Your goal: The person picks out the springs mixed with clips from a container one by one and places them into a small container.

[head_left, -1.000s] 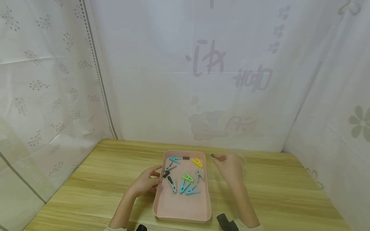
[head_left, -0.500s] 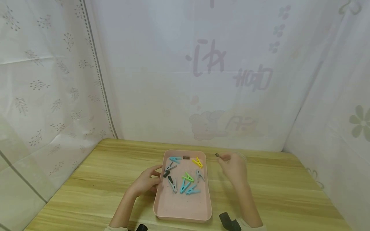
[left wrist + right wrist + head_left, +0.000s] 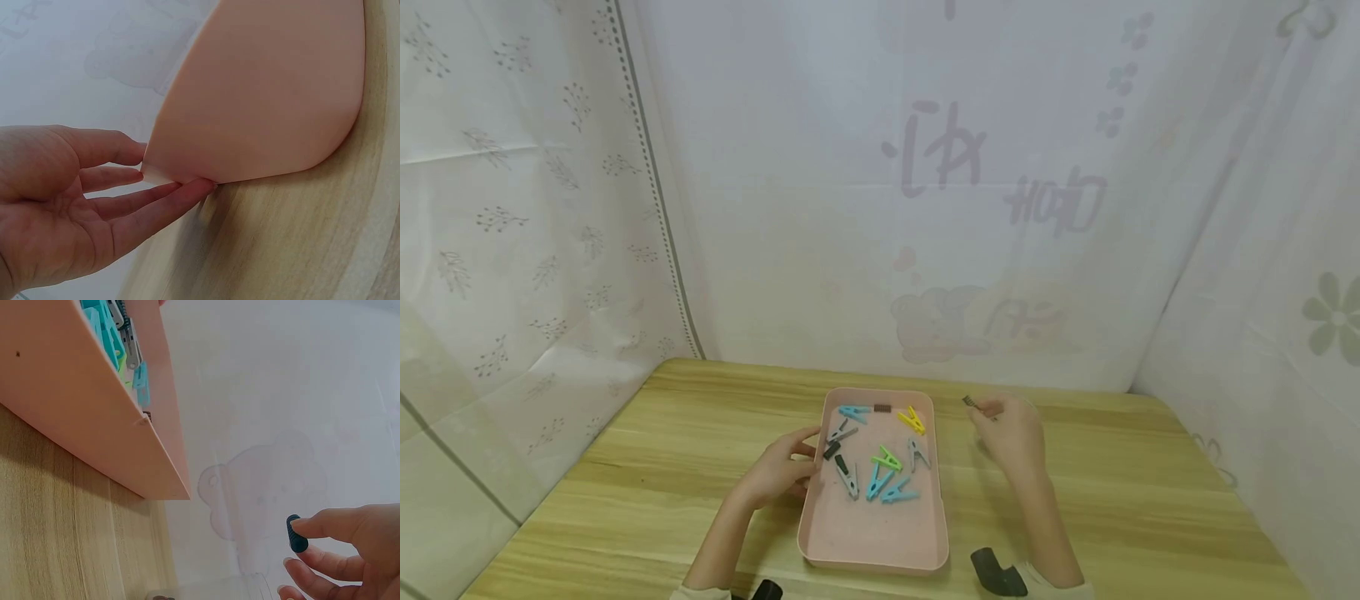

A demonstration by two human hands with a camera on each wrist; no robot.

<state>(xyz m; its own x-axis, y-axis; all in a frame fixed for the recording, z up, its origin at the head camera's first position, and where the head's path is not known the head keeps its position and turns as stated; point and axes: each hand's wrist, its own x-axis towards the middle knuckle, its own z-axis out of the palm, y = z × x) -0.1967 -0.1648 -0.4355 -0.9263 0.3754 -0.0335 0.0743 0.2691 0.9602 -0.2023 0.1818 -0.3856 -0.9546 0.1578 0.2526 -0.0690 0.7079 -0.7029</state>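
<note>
Wooden table [image 3: 1105,500]; pink tray [image 3: 871,546] of clothespins, steadied at its edge by my left hand [image 3: 778,471], fingers straight; small dark ribbed piece [image 3: 297,534], pinched endwise at my right hand [image 3: 1011,433] fingertips beside the tray: likely light, stiff, easily dropped.

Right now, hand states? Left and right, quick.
Left hand: open, straight fingers touching the pink tray's left edge.
Right hand: pinching a small dark ridged piece, off the tray's right side.
</note>
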